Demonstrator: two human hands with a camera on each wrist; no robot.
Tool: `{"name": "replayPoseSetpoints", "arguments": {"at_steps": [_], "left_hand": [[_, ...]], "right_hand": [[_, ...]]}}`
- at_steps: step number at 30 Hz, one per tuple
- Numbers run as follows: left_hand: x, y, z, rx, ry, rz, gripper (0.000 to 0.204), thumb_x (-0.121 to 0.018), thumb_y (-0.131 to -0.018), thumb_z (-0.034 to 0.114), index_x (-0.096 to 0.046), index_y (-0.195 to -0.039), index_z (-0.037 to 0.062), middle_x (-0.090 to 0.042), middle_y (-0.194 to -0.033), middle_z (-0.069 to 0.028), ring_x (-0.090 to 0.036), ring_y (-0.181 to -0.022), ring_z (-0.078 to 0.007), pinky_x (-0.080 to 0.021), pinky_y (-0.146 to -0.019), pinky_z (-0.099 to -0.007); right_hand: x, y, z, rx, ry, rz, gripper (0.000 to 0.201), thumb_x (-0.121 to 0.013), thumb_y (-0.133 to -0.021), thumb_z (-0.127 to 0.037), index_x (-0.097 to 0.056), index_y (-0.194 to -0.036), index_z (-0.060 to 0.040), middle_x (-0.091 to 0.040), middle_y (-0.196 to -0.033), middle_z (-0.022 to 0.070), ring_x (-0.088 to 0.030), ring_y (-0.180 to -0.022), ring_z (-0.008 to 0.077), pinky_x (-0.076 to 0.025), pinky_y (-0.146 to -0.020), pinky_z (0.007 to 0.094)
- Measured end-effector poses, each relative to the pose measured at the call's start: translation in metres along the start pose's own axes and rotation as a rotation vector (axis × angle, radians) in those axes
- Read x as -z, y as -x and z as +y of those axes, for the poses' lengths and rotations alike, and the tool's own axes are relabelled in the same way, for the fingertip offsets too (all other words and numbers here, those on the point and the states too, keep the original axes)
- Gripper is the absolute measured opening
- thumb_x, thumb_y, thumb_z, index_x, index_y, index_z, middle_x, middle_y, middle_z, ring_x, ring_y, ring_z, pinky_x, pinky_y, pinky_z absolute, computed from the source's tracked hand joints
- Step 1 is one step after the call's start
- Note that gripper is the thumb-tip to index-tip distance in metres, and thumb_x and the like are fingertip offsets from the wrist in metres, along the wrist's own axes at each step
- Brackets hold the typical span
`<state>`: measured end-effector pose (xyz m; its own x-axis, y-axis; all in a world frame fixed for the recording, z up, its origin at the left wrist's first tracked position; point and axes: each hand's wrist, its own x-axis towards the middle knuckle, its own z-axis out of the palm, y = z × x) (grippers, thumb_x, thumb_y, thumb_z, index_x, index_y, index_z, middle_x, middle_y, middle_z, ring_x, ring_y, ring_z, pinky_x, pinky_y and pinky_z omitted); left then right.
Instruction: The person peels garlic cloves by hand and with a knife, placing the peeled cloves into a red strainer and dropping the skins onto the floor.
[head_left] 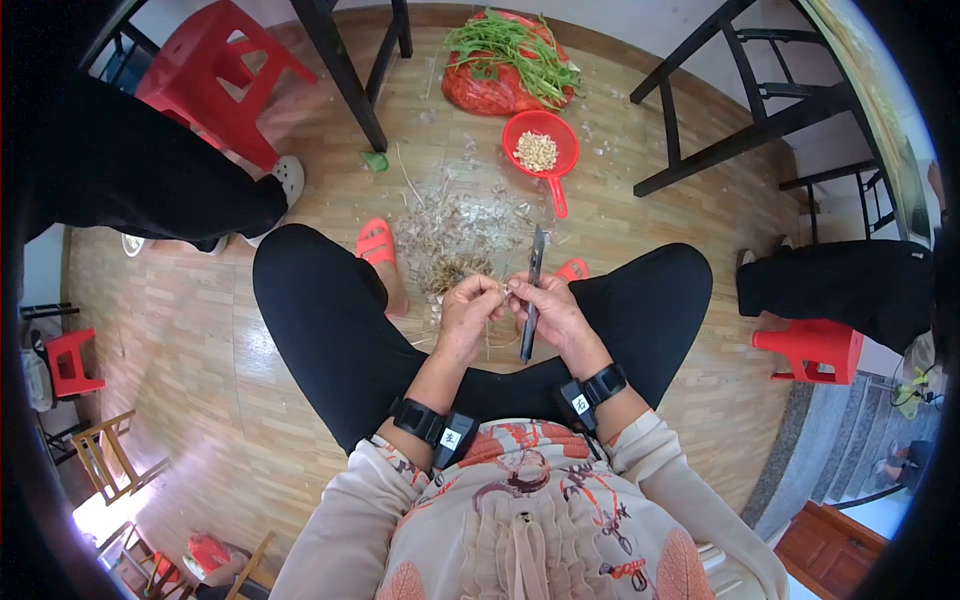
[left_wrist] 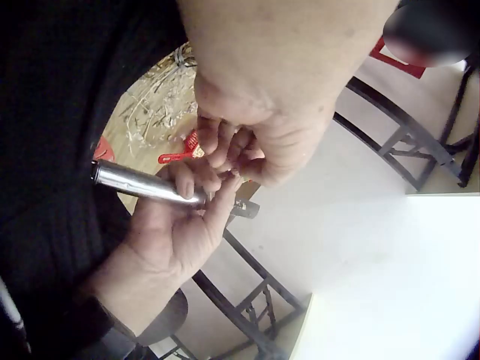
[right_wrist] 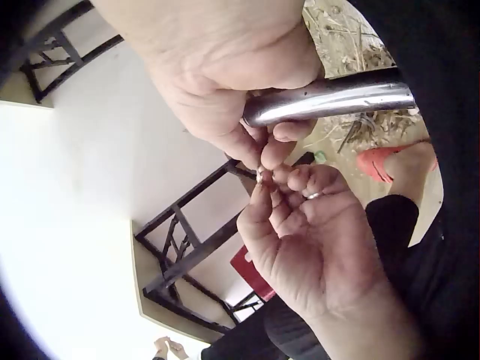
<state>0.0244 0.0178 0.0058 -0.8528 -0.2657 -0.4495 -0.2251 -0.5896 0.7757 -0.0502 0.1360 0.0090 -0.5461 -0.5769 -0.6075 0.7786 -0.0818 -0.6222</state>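
Seated person, both hands raised between the knees above a heap of peelings [head_left: 455,235] on the floor. The right hand [head_left: 555,312] curls round a knife [head_left: 533,290], its long axis running near upright away from the body. A small pale clove [right_wrist: 260,175] sits between the hands, pinched by the left hand's [head_left: 468,312] fingertips [right_wrist: 259,196] and touching the right fingertips, just beside the knife.
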Motion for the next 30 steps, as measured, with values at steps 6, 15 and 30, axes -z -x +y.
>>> {"name": "replayPoseSetpoints", "arguments": {"at_steps": [6, 15, 30], "left_hand": [[0.001, -0.002, 0.002, 0.051, 0.032, 0.106, 0.003, -0.053, -0.074, 0.005, -0.054, -0.071, 0.0044, -0.053, -0.063, -0.0007, -0.047, -0.054, -0.007, -0.037, -0.051, -0.02], [0.011, -0.005, 0.004, 0.035, 0.028, 0.279, 0.009, -0.053, -0.074, 0.001, -0.055, -0.083, 0.0014, -0.055, -0.069, -0.0031, -0.049, -0.056, -0.007, -0.038, -0.05, -0.0195], [0.041, 0.001, 0.019, 0.268, 0.025, 0.468, 0.026, -0.049, -0.075, 0.001, -0.054, -0.101, -0.0025, -0.058, -0.089, -0.0122, -0.055, -0.075, -0.0146, -0.041, -0.062, -0.0216]], "right_hand": [[0.007, -0.01, -0.004, -0.032, -0.066, 0.109, 0.011, -0.057, -0.075, -0.011, -0.053, -0.078, -0.0018, -0.055, -0.066, 0.0047, -0.049, -0.05, 0.0094, -0.036, -0.04, 0.0202], [0.051, -0.113, -0.095, 0.201, -0.183, 0.345, 0.02, -0.054, -0.075, -0.005, -0.048, -0.093, 0.0002, -0.057, -0.069, 0.0086, -0.053, -0.052, 0.0113, -0.037, -0.037, 0.0186], [0.165, -0.254, 0.024, 0.001, 0.59, 0.535, 0.016, -0.057, -0.071, -0.005, -0.054, -0.086, -0.0009, -0.056, -0.063, 0.0048, -0.05, -0.045, 0.0101, -0.036, -0.038, 0.0203]]}}
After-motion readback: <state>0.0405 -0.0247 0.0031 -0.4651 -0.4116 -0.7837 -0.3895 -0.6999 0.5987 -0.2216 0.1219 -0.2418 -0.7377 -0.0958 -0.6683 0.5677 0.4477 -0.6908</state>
